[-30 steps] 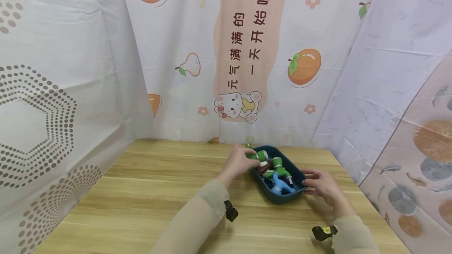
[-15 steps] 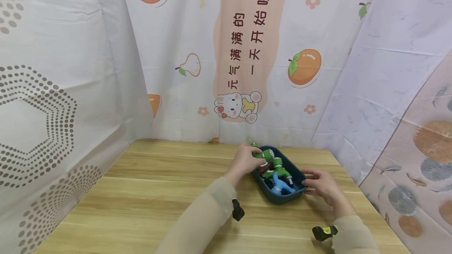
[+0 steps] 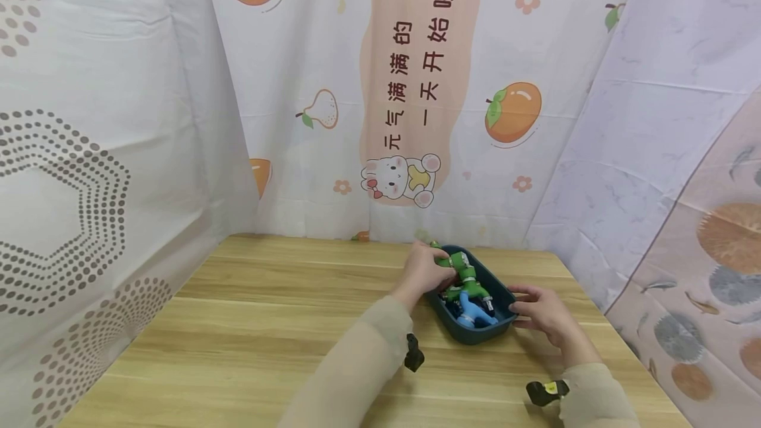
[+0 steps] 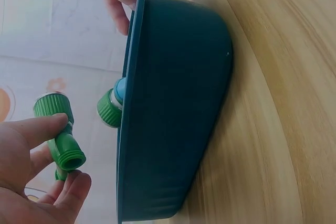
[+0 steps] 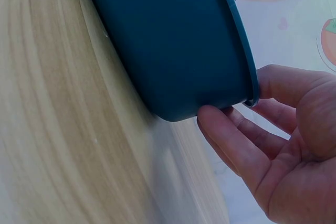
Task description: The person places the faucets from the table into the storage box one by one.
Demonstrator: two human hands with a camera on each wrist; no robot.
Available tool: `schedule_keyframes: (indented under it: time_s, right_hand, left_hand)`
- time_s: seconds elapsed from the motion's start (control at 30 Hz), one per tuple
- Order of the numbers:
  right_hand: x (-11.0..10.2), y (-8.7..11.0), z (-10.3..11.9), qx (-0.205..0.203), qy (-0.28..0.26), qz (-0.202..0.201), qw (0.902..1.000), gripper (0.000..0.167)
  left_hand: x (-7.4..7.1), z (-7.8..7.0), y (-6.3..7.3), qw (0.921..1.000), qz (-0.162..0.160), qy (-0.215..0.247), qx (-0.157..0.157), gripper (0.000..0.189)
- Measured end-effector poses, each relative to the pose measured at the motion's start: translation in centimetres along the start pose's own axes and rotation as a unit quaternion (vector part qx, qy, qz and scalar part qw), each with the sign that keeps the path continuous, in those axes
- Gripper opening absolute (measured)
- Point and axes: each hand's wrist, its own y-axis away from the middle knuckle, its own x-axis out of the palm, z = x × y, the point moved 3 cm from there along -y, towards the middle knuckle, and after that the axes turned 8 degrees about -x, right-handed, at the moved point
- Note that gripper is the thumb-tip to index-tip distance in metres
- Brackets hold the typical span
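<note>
In the left wrist view my left hand (image 4: 37, 166) pinches a green Y-shaped hose connector (image 4: 65, 148) with a ribbed collar between thumb and fingers. The head view has this hand (image 3: 427, 269) over the far left part of a dark teal plastic basin (image 3: 441, 316). My right hand (image 3: 543, 312) holds the basin's near right end; in the right wrist view its fingers (image 5: 231, 135) press the outer wall and reach the rim. Inside lie another green connector (image 3: 473, 288), a blue Y-shaped connector (image 3: 472, 311) and darker pieces, partly hidden.
The basin stands on a wood-grain table (image 3: 267, 322) toward its far right. Behind the table hangs a printed cloth (image 3: 321, 170), with more cloth on both sides (image 3: 119, 183). A black camera mount (image 3: 414, 353) sits on the left wrist, another (image 3: 545, 392) on the right.
My left hand has moved right with the green hose connector, farther over the basin and closer to the other green piece. The right hand and the basin have stayed in place.
</note>
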Motion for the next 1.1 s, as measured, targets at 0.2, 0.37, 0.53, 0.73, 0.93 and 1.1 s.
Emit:
schedule_keyframes:
  time_s: [0.2,0.37,0.53,0.73,0.93,1.1]
  right_hand:
    - [-0.07,-0.22,-0.08,0.0,0.0,0.001,1.0,0.054]
    - [-0.07,-0.24,-0.15,0.0,-0.003,-0.001,1.0,0.053]
    - [-0.05,-0.22,-0.16,-0.001,-0.004,-0.001,1.0,0.054]
    - [0.0,-0.29,-0.16,-0.002,-0.002,0.001,1.0,0.054]
    - [-0.04,-0.22,-0.14,-0.003,-0.001,0.001,1.0,0.054]
    - [-0.07,-0.12,-0.16,-0.001,-0.001,0.0,1.0,0.054]
  left_hand:
    - [0.2,-0.43,0.0,0.9998,0.006,0.003,-0.018,0.029]
    - [0.48,-0.46,-0.04,0.9998,0.01,-0.002,-0.017,0.029]
    - [0.81,-0.26,-0.02,0.9996,0.013,-0.02,-0.016,0.033]
    - [0.81,-0.21,0.1,0.9998,0.004,-0.01,-0.017,0.045]
    - [0.86,-0.09,0.06,0.9998,0.005,-0.006,-0.021,0.048]
    - [0.98,0.21,0.02,0.9998,0.003,-0.006,-0.017,0.048]
